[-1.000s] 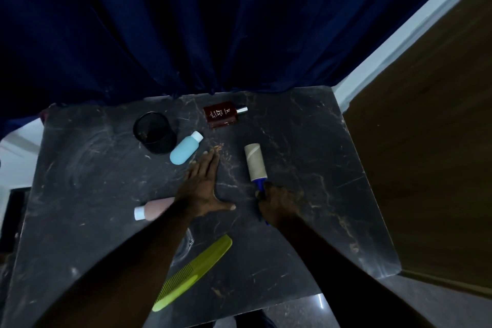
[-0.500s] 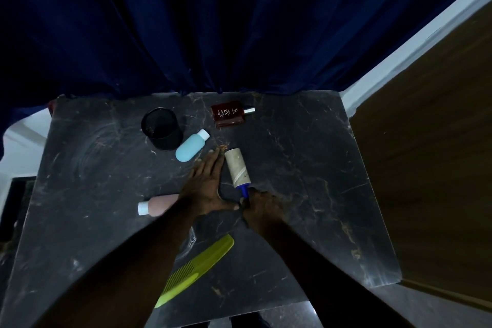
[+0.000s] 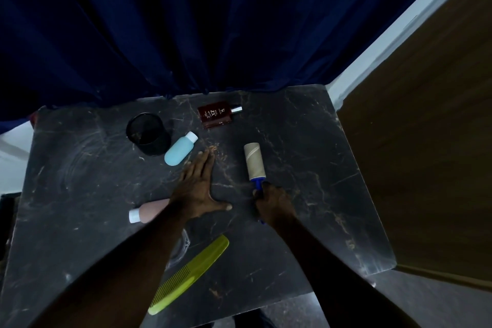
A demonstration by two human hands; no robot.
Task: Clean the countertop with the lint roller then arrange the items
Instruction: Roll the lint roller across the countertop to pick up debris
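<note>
countertop (image 3: 306, 128): black marble, pale veins
lint roller (image 3: 255, 162): tan roll, blue handle
comb (image 3: 191, 273): lime green
perfume bottle (image 3: 217, 114): maroon, silver cap

Glossy veined dark marble is seen in the countertop (image 3: 306, 141) under both hands; matt paper wraps the lint roller (image 3: 255, 161).

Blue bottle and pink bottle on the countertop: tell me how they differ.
The blue bottle is light blue; the pink bottle is pale pink. The blue bottle's cap points away and right; the pink bottle's cap points left. The blue bottle shows whole beside the black cup; the pink bottle's base is hidden behind the left arm. Both lie on their sides and have white caps.
</note>
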